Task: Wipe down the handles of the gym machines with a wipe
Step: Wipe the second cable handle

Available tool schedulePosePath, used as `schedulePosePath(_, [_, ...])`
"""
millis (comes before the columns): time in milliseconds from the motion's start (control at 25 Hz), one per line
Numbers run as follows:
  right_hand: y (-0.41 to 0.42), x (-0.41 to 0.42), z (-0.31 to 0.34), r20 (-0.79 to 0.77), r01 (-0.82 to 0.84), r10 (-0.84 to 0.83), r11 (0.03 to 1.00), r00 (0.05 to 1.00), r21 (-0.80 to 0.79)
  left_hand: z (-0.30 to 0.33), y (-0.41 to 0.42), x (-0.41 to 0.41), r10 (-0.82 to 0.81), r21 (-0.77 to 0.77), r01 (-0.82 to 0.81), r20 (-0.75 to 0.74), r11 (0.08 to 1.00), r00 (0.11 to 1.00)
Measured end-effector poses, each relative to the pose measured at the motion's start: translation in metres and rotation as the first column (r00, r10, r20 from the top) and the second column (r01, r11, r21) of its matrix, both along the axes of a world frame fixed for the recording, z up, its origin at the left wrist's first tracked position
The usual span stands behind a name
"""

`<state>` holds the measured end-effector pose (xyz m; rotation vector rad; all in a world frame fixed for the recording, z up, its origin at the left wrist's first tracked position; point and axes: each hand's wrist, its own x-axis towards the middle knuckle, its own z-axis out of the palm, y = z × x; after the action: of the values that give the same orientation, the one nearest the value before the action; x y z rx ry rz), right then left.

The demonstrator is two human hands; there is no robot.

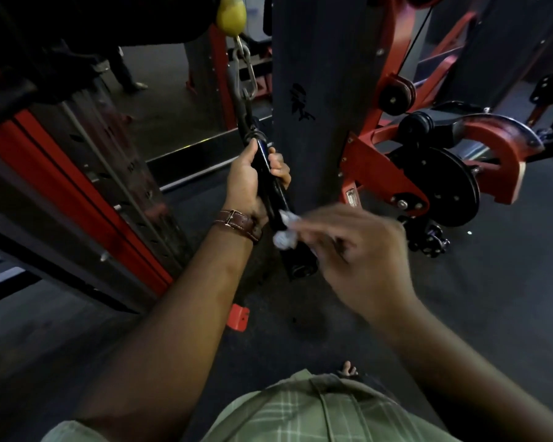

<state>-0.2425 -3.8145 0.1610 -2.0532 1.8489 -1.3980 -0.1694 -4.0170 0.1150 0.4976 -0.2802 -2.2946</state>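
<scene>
Machine frames in red and dark grey (307, 90) stand around us, and from the yellow stopper ball (231, 14) and carabiner (248, 74) the black cable handle (276, 193) hangs slanting down toward us, which we judge is why it needs steadying before it can be rubbed. Our left hand (253, 180), brown watch strap (237, 223) at the wrist, is wrapped tight around the handle's upper part, fingers curled round it to hold it taut. Our right hand (361, 253) is blurred, its fingers pinching the small white wipe (284, 232) against the handle's lower part, just below the left hand.
</scene>
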Motion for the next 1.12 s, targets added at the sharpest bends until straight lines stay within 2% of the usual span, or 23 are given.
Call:
schedulePosePath(80, [-0.032,0.002,0.016,-0.183,-0.073,0.090,0.993,0.979,0.096,0.000,0.003,-0.001,-0.015,-0.007,0.015,0.046,1.000,0.999])
schedulePosePath(160, [-0.031,0.011,0.016,-0.436,-0.157,0.221,0.971,0.872,0.179,0.000,0.005,0.001,-0.030,-0.004,0.031,0.083,1.000,0.996])
schedulePosePath(200, [-0.019,0.017,0.014,-0.496,-0.203,0.293,0.952,0.817,0.229,0.000,0.005,0.003,-0.033,-0.004,0.033,0.096,0.999,0.995])
schedulePosePath(240, [-0.007,0.019,0.012,-0.491,-0.241,0.352,0.931,0.797,0.275,-0.001,0.005,0.005,-0.026,-0.011,0.027,0.108,1.000,0.994])
schedulePosePath(320, [-0.010,0.010,0.009,-0.417,-0.280,0.365,0.926,0.832,0.254,-0.001,0.007,0.008,-0.008,-0.022,0.010,0.119,1.000,0.993])
schedulePosePath(360, [-0.025,0.002,0.007,-0.348,-0.254,0.311,0.946,0.884,0.199,0.000,0.008,0.008,-0.006,-0.022,0.008,0.117,1.000,0.993])
schedulePosePath(440, [-0.061,-0.013,0.003,-0.114,-0.146,0.155,0.986,0.981,0.086,0.002,0.011,0.007,-0.030,-0.028,0.034,0.147,0.999,0.989])
schedulePosePath(520, [-0.070,-0.018,-0.006,0.084,-0.100,0.098,0.995,0.992,0.026,0.006,0.016,0.006,-0.061,-0.032,0.068,0.188,0.997,0.980])
schedulePosePath(640, [-0.021,-0.011,-0.022,0.183,-0.113,0.112,0.994,0.977,-0.006,0.005,0.020,0.007,-0.044,0.032,0.041,0.085,0.999,0.995])
schedulePosePath(720, [0.006,-0.011,-0.030,0.290,-0.163,0.152,0.987,0.945,0.013,0.004,0.022,0.010,-0.039,0.028,0.037,0.068,0.999,0.997])
schedulePosePath(840, [-0.032,-0.025,-0.034,0.345,-0.183,0.171,0.983,0.923,0.005,0.009,0.026,0.004,-0.007,0.014,0.006,0.114,1.000,0.993])
schedulePosePath(920, [-0.067,-0.030,-0.025,0.421,-0.190,0.147,0.980,0.895,0.062,0.012,0.026,0.000,0.034,-0.008,-0.033,0.224,0.999,0.974])
schedulePosePath(960, [-0.071,-0.030,-0.021,0.408,-0.207,0.163,0.976,0.898,0.065,0.014,0.026,-0.001,0.034,0.001,-0.036,0.238,0.999,0.971])
schedulePosePath(1040, [-0.048,-0.032,-0.019,0.303,-0.263,0.250,0.965,0.920,0.000,0.015,0.026,0.001,0.026,0.066,-0.037,0.163,0.997,0.986])
schedulePosePath(1120, [-0.005,-0.032,-0.016,0.261,-0.405,0.398,0.914,0.880,-0.027,0.013,0.024,0.004,0.044,0.080,-0.057,0.151,0.995,0.988])
